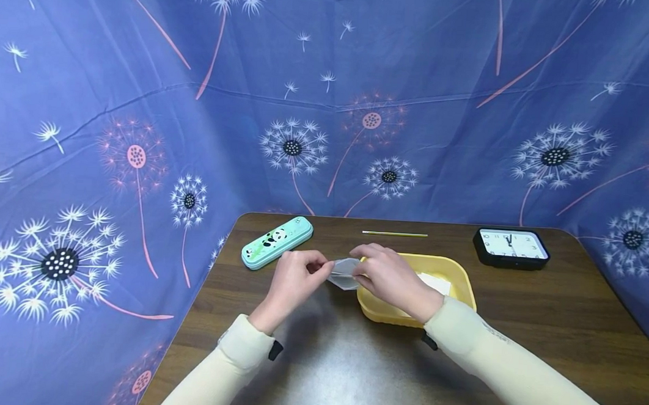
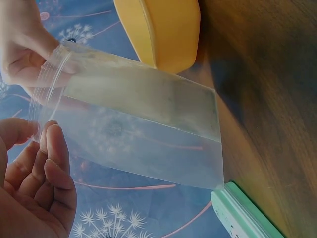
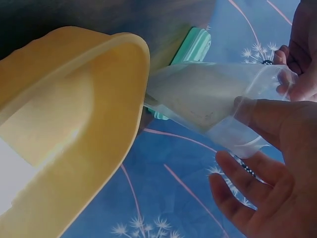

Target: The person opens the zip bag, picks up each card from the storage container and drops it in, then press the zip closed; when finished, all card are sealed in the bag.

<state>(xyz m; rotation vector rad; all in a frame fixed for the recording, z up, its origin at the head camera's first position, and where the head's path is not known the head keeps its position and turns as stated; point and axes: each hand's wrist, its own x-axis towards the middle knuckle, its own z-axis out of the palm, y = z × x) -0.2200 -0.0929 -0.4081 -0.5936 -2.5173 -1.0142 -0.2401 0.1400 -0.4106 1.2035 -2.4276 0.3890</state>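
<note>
Between the two hands is a clear plastic zip bag (image 1: 345,279), its zip edge up and its body hanging down over the table. My left hand (image 1: 293,279) pinches one end of the zip edge between thumb and forefinger, the other fingers curled loosely in the left wrist view. On the opposite end, my right hand (image 1: 389,279) grips the bag near its mouth, thumb laid on the plastic in the right wrist view. The mouth looks parted there. A yellow plastic basket (image 3: 111,106) stands right beside the bag, beneath the right hand, with white paper (image 1: 435,283) inside.
A mint-green panda pencil case (image 1: 276,243) lies at the table's back left. Behind the basket is a thin yellow-green pencil (image 1: 394,234). A black-framed clock (image 1: 512,248) stands at the back right. Blue dandelion-patterned cloth (image 1: 329,105) hangs around the wooden table (image 1: 560,337).
</note>
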